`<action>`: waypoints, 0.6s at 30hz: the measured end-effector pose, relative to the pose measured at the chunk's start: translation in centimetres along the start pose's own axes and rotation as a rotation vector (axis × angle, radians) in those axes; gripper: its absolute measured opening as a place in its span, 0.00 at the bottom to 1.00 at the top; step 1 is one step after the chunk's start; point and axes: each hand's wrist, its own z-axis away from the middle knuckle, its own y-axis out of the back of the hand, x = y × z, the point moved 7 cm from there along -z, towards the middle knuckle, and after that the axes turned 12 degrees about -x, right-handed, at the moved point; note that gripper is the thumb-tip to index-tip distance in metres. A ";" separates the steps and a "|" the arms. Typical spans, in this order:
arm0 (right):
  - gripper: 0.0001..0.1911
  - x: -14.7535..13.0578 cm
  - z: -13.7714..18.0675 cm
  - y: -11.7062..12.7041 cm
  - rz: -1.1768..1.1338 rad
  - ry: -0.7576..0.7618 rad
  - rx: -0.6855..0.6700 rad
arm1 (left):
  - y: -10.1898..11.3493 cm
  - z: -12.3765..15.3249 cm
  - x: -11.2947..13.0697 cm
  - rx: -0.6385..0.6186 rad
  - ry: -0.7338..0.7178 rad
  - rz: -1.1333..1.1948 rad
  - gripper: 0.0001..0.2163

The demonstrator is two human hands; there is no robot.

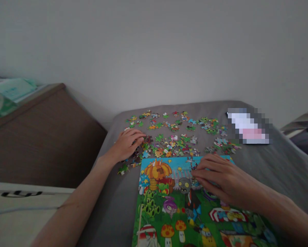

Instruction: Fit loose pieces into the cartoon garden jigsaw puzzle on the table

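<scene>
A colourful cartoon jigsaw puzzle lies on the grey cloth, showing a pumpkin, mushrooms and a zombie figure. Over its upper right part is my right hand, fingertips pinched together at a small dark puzzle piece near the blue top strip. Beyond the puzzle's top left corner, my left hand rests low among loose puzzle pieces. Its fingers are curled and closed beside a dark reddish piece; what lies between them is hidden.
More loose pieces lie scattered toward the far edge of the grey cloth surface. A phone with a blurred screen lies at the right. On the left stand a brown cabinet and a white drawer front. A pale wall rises behind.
</scene>
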 end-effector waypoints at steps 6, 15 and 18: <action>0.13 2.4 -0.1 1.0 0.022 -0.043 0.077 | 0.2 -0.2 0.4 0.056 -0.002 0.007 0.18; 0.12 6.2 0.9 2.0 0.073 -0.115 0.184 | 5.4 -6.7 1.7 0.215 0.033 -0.009 0.14; 0.12 6.4 1.0 2.2 0.074 -0.114 0.182 | 9.0 -7.8 0.7 0.333 0.100 -0.002 0.15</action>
